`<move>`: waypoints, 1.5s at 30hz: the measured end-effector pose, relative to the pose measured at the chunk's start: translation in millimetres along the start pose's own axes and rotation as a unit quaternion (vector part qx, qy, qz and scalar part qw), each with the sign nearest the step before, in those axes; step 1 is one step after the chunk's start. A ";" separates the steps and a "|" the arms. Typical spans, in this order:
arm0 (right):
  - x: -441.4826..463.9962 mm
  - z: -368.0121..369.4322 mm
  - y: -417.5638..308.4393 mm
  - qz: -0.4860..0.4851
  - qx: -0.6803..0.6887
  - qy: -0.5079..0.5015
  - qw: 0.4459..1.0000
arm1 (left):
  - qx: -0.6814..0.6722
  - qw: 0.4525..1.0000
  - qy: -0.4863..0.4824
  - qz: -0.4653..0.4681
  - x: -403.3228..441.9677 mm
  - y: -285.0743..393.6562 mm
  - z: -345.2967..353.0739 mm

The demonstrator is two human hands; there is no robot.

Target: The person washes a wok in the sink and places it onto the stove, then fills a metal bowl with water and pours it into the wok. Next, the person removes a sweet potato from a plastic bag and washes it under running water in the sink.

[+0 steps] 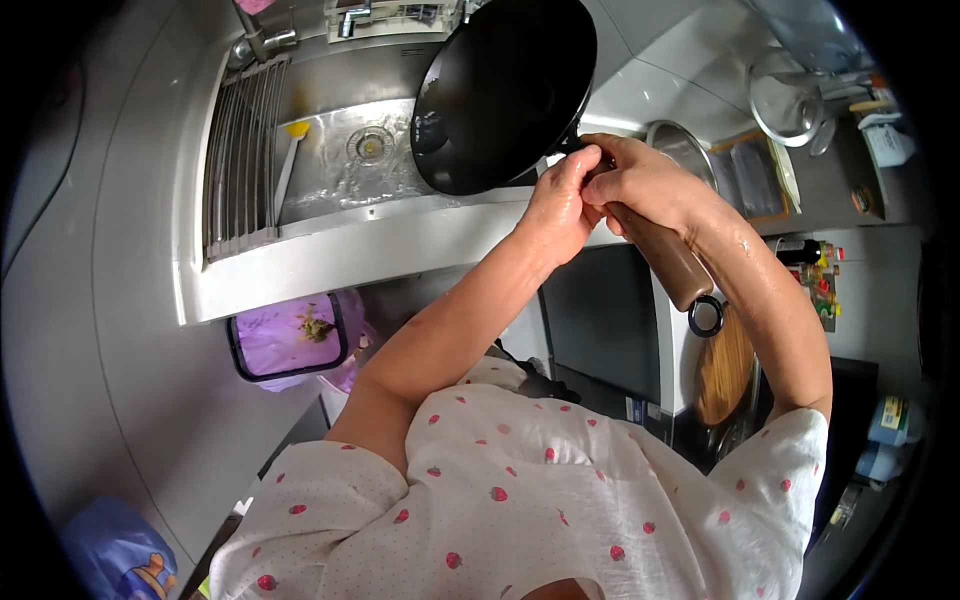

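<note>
A black wok [510,90] is held tilted over the right part of the steel sink [330,90], its inside turned to the left. Its brown handle [660,255] has a dark hanging ring at the end and points back toward me. My left hand [560,205] is closed at the handle's front, close to the pan. Wrapped over the handle from the right is my right hand [645,180]. Both hands are wet, and the fingers under the handle are partly hidden. A white brush [287,172] with a yellow head lies in the wet sink left of the drain.
A roll-up drying rack [240,150] covers the sink's left end, near the faucet [260,42]. Below the counter hangs a purple-lined waste bin [285,340] with scraps. A metal bowl [680,150] and glass bowl [785,100] stand right; a wooden board [725,370] is nearer.
</note>
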State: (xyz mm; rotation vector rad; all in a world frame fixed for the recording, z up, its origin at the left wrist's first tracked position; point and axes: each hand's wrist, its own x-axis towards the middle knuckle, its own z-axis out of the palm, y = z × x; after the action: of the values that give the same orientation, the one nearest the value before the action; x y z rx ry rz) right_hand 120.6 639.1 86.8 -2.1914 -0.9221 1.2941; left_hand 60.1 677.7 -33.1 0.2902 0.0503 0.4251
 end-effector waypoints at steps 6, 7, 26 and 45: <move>-28.9 -4.6 20.8 -0.028 -0.071 0.033 0.997 | -0.025 1.000 -0.003 0.010 -4.1 -32.1 12.2; -32.6 -5.6 26.4 -0.043 -0.087 0.044 0.994 | -0.022 1.000 -0.004 0.010 -4.4 -37.5 13.4; -61.0 9.2 89.8 -0.161 0.060 -0.027 0.985 | 0.119 0.984 0.062 0.120 -46.3 -81.7 14.5; 89.7 158.1 96.8 -0.198 0.402 -0.202 0.871 | 0.314 0.911 0.263 0.048 -96.2 41.5 -96.8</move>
State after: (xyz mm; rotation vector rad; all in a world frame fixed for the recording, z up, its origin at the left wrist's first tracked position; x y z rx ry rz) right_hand 43.4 642.7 -104.1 -1.0533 -0.7208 1.5687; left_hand -54.5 699.8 -115.0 0.8100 0.7152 0.5705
